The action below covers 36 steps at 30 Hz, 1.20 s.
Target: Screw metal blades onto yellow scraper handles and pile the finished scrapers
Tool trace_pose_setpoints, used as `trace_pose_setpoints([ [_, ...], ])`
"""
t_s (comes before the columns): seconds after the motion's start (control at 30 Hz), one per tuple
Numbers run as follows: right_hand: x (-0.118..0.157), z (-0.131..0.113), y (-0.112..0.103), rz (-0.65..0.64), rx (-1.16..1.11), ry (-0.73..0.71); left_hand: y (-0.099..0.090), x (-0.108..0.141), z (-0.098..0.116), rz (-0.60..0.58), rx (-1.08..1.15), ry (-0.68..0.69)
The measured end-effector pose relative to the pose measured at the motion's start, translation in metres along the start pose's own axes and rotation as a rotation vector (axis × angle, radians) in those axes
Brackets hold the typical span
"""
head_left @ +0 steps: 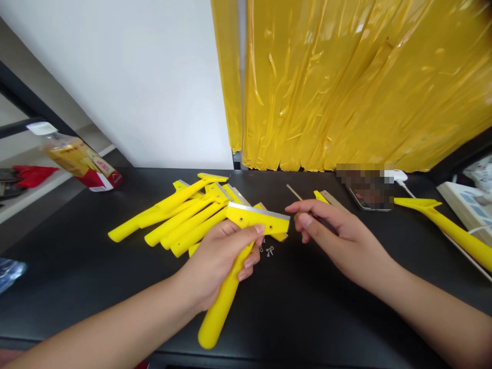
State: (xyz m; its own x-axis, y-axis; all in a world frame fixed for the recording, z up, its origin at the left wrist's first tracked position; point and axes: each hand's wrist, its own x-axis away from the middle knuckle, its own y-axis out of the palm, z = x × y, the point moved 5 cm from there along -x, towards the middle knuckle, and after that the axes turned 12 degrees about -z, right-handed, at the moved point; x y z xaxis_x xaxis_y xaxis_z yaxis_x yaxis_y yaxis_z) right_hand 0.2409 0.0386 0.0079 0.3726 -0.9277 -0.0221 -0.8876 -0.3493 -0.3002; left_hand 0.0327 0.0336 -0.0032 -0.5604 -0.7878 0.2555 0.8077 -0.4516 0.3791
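My left hand [226, 251] is wrapped round the neck of a yellow scraper [220, 312], its thumb pressed on the head. The scraper's head faces up and away, with a metal blade along its far edge and two small holes or fasteners in its face. Just right of that head, my right hand [330, 230] is closed, thumb against the fingers, on a thin metal rod [294, 192]. Only the rod's tip shows, pointing up and left; the rest is hidden by the fingers. Small loose screws [270, 251] lie on the table below the scraper head.
Several yellow scrapers [180, 215] lie piled at the left. Another scraper head [326, 198] shows behind my right hand, and a yellow handle [457, 230] lies far right. A phone [369, 197], power strip [465, 205] and tilted drink bottle [82, 161] stand around the black table [115, 292].
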Motion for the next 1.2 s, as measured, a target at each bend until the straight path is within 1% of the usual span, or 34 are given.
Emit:
trace_pose_setpoints([
  [0.1, -0.005, 0.003, 0.014, -0.169, -0.193, 0.069, 0.006, 0.003, -0.004, -0.014, -0.014, -0.020],
  [0.17, -0.006, 0.004, 0.022, -0.244, -0.326, 0.085, 0.008, 0.004, -0.005, -0.021, -0.040, -0.021],
  [0.23, -0.006, 0.004, 0.026, -0.260, -0.409, 0.099, 0.009, 0.004, -0.005, -0.014, -0.070, -0.017],
  [0.37, -0.002, 0.006, 0.027, -0.243, -0.500, 0.122, 0.009, 0.003, -0.006, 0.008, -0.105, -0.027],
  [0.5, 0.001, 0.010, 0.033, -0.312, -0.731, 0.205, 0.008, 0.002, -0.007, 0.024, -0.116, -0.031],
  [0.57, 0.001, 0.011, 0.035, -0.335, -0.798, 0.214, 0.008, 0.001, -0.006, 0.028, -0.112, -0.029],
  [0.67, -0.001, 0.012, 0.036, -0.309, -0.766, 0.206, 0.007, 0.001, -0.006, 0.029, -0.089, -0.031],
  [0.77, -0.003, 0.011, 0.035, -0.272, -0.652, 0.190, 0.007, 0.002, -0.007, 0.029, -0.055, -0.043],
  [0.9, -0.005, 0.008, 0.031, -0.238, -0.394, 0.157, 0.007, 0.002, -0.008, 0.035, -0.022, -0.041],
  [1.0, -0.006, 0.008, 0.021, -0.157, -0.208, 0.124, 0.006, 0.001, -0.007, 0.018, -0.005, -0.038],
  [1.1, -0.007, 0.008, 0.014, -0.122, -0.166, 0.076, 0.004, 0.001, -0.008, -0.003, 0.008, -0.044],
  [1.2, -0.007, 0.004, 0.013, -0.155, -0.159, 0.046, 0.005, 0.002, -0.008, -0.039, 0.011, -0.050],
])
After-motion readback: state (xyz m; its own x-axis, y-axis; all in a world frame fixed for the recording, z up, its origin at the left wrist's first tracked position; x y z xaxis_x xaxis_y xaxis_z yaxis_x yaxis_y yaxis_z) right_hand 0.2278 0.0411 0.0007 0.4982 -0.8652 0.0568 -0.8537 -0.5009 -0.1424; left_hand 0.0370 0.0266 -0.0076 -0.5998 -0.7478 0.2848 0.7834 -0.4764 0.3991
